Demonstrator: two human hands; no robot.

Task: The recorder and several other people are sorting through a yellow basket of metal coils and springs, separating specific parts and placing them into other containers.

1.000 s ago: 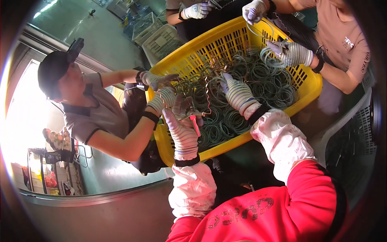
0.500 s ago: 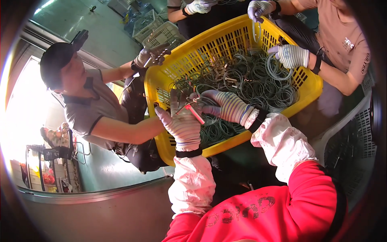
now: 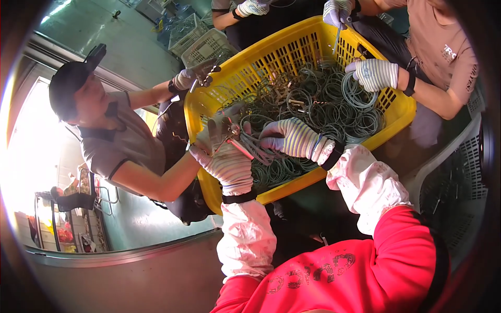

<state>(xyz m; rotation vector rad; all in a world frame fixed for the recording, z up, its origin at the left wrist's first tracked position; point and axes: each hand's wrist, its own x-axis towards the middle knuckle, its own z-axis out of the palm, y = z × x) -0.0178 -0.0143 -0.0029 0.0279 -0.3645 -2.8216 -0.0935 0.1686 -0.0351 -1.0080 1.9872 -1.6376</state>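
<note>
My left hand (image 3: 232,166), in a striped glove, is palm up at the basket's near left. A slim red-and-white piece (image 3: 240,148) with a metal end lies across it, apparently held by the fingers. My right hand (image 3: 294,140), in a matching glove, curls its fingers around a bundle of thin grey cable (image 3: 254,148) beside it. Several coils of grey and green cable (image 3: 334,112) fill the yellow basket (image 3: 292,195) below. A co-worker's grey-gloved hand (image 3: 222,128) is close to my left fingertips and partly overlaps them, so the contact there is unclear.
A person in a cap (image 3: 107,122) crouches at left, the other hand (image 3: 193,78) gripping small metal parts. Across the basket, another person's gloved hand (image 3: 373,75) holds a cable coil. Pale crates (image 3: 206,49) stand behind; a grey crate (image 3: 459,177) is at right.
My left hand has shifted slightly left and down with the red-and-white piece. My right hand has stayed nearly in place. Across the basket, a co-worker's raised hand has turned its strand.
</note>
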